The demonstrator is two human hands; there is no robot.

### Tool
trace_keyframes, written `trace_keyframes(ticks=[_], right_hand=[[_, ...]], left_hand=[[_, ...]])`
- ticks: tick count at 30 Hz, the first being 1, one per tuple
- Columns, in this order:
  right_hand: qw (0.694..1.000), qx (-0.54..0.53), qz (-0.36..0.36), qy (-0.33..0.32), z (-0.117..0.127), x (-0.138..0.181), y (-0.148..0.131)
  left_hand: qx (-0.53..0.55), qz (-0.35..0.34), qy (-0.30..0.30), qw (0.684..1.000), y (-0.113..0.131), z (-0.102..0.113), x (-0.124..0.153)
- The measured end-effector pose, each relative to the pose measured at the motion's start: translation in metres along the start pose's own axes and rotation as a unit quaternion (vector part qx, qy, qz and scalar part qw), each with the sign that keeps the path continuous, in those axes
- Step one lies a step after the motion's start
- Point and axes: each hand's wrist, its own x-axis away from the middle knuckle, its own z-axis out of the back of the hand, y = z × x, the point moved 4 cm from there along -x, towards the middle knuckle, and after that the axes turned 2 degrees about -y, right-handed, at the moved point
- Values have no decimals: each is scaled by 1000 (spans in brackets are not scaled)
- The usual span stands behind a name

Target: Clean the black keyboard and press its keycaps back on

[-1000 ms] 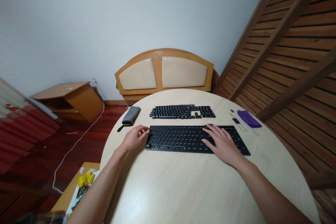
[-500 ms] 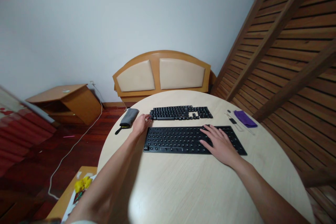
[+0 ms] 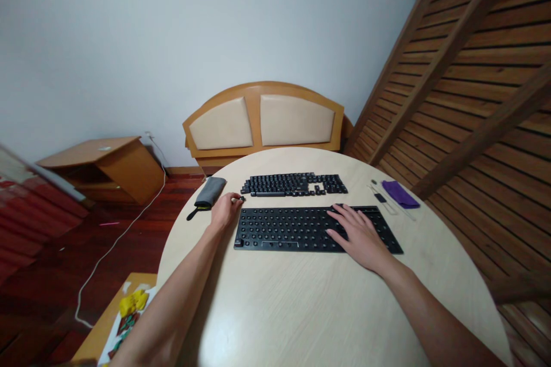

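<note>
While right hand [image 3: 359,238] rests spread over keyboard base [image 3: 279,230], three o'clock side, I see left hand [image 3: 224,210] at base's ten o'clock, pinched narrow on small black keycap [image 3: 243,199]. Grey pouch [image 3: 210,191] just beyond, ten o'clock; purple cloth [image 3: 400,194] at two. Farther, twelve o'clock: keycaps [image 3: 284,183] laid in rows, then padded headboard [image 3: 297,120].

1. Bare left hand [image 3: 224,210] partly covered small black plastic keycap [image 3: 243,199]; any legend was too small to read.
2. Bare right hand [image 3: 355,235] hid part of flat black keyboard base [image 3: 279,229].
3. Bottom edge cut off pale round wooden table [image 3: 301,304]; right edge cut brown slatted wooden panel [image 3: 473,89].
</note>
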Motion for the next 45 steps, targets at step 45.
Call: trace_keyframes(ticks=[45], right_hand=[[1000, 5, 9, -5, -4, -2, 4]], left_hand=[[141, -270, -159, 939, 24, 30, 106]])
